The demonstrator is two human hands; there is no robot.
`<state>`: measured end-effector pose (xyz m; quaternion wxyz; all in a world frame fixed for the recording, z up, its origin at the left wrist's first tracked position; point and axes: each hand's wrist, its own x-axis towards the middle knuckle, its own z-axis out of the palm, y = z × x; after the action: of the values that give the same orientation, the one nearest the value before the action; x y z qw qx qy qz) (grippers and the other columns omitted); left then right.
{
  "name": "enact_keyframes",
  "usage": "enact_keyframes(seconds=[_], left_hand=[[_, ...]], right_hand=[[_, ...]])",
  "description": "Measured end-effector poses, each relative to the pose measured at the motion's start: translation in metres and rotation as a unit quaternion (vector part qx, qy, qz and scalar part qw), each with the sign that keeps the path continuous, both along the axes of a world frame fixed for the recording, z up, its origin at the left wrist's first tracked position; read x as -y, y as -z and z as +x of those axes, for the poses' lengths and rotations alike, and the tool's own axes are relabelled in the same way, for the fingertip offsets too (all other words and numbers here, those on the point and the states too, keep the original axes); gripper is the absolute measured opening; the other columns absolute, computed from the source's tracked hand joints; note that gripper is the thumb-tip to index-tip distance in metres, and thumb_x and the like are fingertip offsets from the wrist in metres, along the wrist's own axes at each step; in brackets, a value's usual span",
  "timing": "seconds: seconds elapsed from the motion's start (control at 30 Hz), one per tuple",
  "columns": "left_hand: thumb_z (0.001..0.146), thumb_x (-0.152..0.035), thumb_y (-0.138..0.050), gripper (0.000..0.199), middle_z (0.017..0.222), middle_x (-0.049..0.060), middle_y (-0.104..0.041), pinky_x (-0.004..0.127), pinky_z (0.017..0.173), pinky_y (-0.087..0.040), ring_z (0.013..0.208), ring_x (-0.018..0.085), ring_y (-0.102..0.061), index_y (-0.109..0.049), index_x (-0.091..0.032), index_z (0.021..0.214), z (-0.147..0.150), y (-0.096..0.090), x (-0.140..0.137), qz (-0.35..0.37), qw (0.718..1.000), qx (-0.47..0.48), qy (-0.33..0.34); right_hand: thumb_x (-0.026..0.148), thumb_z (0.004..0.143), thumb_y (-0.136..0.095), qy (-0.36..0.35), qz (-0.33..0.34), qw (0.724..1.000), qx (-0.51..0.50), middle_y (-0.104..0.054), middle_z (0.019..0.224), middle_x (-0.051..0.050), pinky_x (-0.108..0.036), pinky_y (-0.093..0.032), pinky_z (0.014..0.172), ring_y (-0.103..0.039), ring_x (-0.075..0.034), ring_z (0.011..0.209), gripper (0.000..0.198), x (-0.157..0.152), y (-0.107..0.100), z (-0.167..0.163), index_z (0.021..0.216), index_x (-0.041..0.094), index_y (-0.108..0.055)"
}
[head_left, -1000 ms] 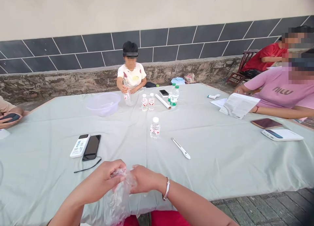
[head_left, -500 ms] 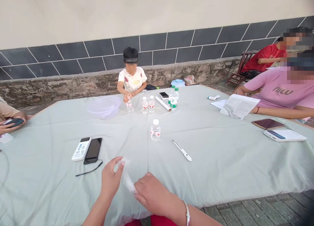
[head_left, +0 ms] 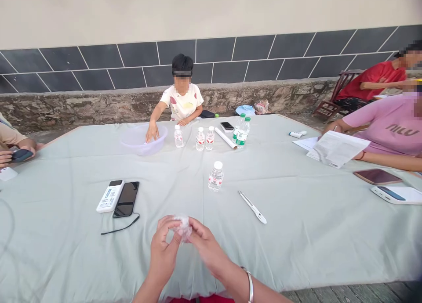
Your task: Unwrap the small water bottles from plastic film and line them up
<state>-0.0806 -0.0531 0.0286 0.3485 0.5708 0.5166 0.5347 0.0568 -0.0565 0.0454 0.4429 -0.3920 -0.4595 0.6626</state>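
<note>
Here the left hand point(head_left: 164, 249) and the right hand point(head_left: 203, 247) meet at the near edge of the pale green cloth-covered table point(head_left: 296, 232), fingertips of both pinched shut on a small crumpled wad of clear plastic film point(head_left: 183, 227) held between them just above the cloth; a silver bangle point(head_left: 250, 285) sits on the right wrist; taking the small clear water bottle with a white cap point(head_left: 216, 176) in the middle of the table as landmark, the wad is near it on the wearer's side; a white pen-like tool point(head_left: 252, 207) lies just right of the bottle; a black phone point(head_left: 126, 199) and a white handset point(head_left: 110, 196) lie side by side well to its left; beyond it, at the far edge, stand three more small bottles point(head_left: 199, 138) and a translucent plastic basin point(head_left: 143, 139), in which a seated person's hand point(head_left: 152, 131) rests; to the bottle's far right another person holds printed paper sheets point(head_left: 334, 148).
</note>
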Motion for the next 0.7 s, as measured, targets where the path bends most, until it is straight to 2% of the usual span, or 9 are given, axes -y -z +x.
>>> enact_keyframes(seconds=[0.03,0.13,0.23,0.37,0.43,0.5,0.53,0.6,0.7], left_hand=[[0.082,-0.028,-0.061,0.013,0.1,0.006,-0.067,0.038,0.087,-0.049,0.105,0.023,-0.057,-0.07,-0.023,0.09,0.001,0.003,0.0,0.071,0.994,-0.076,-0.014],[0.084,-0.012,-0.051,0.03,0.106,0.006,-0.064,0.043,0.092,-0.048,0.113,0.024,-0.052,-0.07,-0.028,0.099,0.008,0.008,0.001,0.238,0.944,-0.229,-0.023],[0.081,-0.007,-0.051,0.035,0.116,0.008,-0.056,0.049,0.095,-0.047,0.116,0.025,-0.051,-0.071,-0.03,0.1,0.015,0.009,0.002,0.278,0.921,-0.271,-0.03],[0.081,-0.02,-0.058,0.028,0.132,0.009,-0.051,0.042,0.089,-0.052,0.116,0.027,-0.053,-0.072,-0.03,0.103,0.018,0.017,0.002,0.157,0.966,-0.206,0.014],[0.082,-0.027,-0.059,0.02,0.122,0.009,-0.06,0.038,0.085,-0.053,0.107,0.026,-0.059,-0.075,-0.028,0.094,0.015,0.021,0.0,0.062,0.987,-0.145,0.021],[0.081,-0.036,-0.059,0.018,0.107,0.008,-0.067,0.037,0.083,-0.053,0.099,0.026,-0.062,-0.075,-0.027,0.084,0.009,0.023,-0.005,-0.023,0.996,-0.088,-0.021],[0.079,-0.04,-0.061,0.019,0.104,0.008,-0.068,0.036,0.082,-0.052,0.097,0.026,-0.062,-0.074,-0.026,0.082,0.005,0.023,-0.008,-0.061,0.994,-0.068,-0.053],[0.075,-0.046,-0.064,0.024,0.104,0.006,-0.068,0.034,0.083,-0.051,0.097,0.025,-0.062,-0.072,-0.026,0.085,-0.003,0.021,-0.015,-0.125,0.984,-0.041,-0.12],[0.072,-0.051,-0.065,0.036,0.107,0.004,-0.067,0.031,0.085,-0.049,0.097,0.023,-0.061,-0.066,-0.026,0.097,-0.013,0.02,-0.023,-0.189,0.964,-0.008,-0.187]], right_hand=[[0.039,0.081,-0.06,-0.015,-0.05,0.997,-0.062,-0.064,0.107,-0.002,-0.033,-0.043,0.085,-0.056,-0.02,0.099,0.023,-0.002,-0.003,0.001,0.101,0.031,-0.067],[0.036,0.076,-0.066,-0.013,-0.154,0.965,-0.212,-0.064,0.109,-0.003,-0.03,-0.044,0.086,-0.057,-0.018,0.099,0.033,-0.01,-0.009,0.009,0.108,0.029,-0.067],[0.025,0.07,-0.071,0.031,-0.206,0.945,-0.251,-0.067,0.101,-0.004,-0.027,-0.046,0.082,-0.061,-0.015,0.09,0.042,-0.016,-0.005,0.016,0.111,0.026,-0.066],[0.031,0.076,-0.065,0.033,-0.189,0.958,-0.211,-0.067,0.108,-0.004,-0.03,-0.048,0.085,-0.063,-0.018,0.097,0.04,-0.015,0.002,0.017,0.116,0.029,-0.063],[0.038,0.081,-0.06,-0.013,-0.129,0.981,-0.143,-0.063,0.122,-0.003,-0.036,-0.044,0.097,-0.058,-0.02,0.112,0.04,-0.014,0.005,0.019,0.121,0.033,-0.06],[0.042,0.081,-0.059,-0.045,-0.045,0.998,-0.022,-0.057,0.131,-0.002,-0.042,-0.039,0.104,-0.051,-0.022,0.123,0.043,-0.018,0.012,0.028,0.124,0.036,-0.057],[0.043,0.08,-0.059,-0.027,-0.009,0.998,0.05,-0.057,0.131,-0.003,-0.045,-0.04,0.103,-0.051,-0.024,0.123,0.044,-0.023,0.018,0.037,0.123,0.036,-0.057],[0.041,0.076,-0.059,0.092,0.027,0.978,0.184,-0.06,0.123,-0.006,-0.047,-0.047,0.094,-0.059,-0.027,0.11,0.04,-0.038,0.032,0.06,0.115,0.034,-0.059],[0.038,0.072,-0.06,0.31,0.008,0.9,0.306,-0.06,0.111,-0.01,-0.043,-0.053,0.075,-0.064,-0.025,0.082,0.034,-0.07,0.057,0.1,0.105,0.029,-0.056]])
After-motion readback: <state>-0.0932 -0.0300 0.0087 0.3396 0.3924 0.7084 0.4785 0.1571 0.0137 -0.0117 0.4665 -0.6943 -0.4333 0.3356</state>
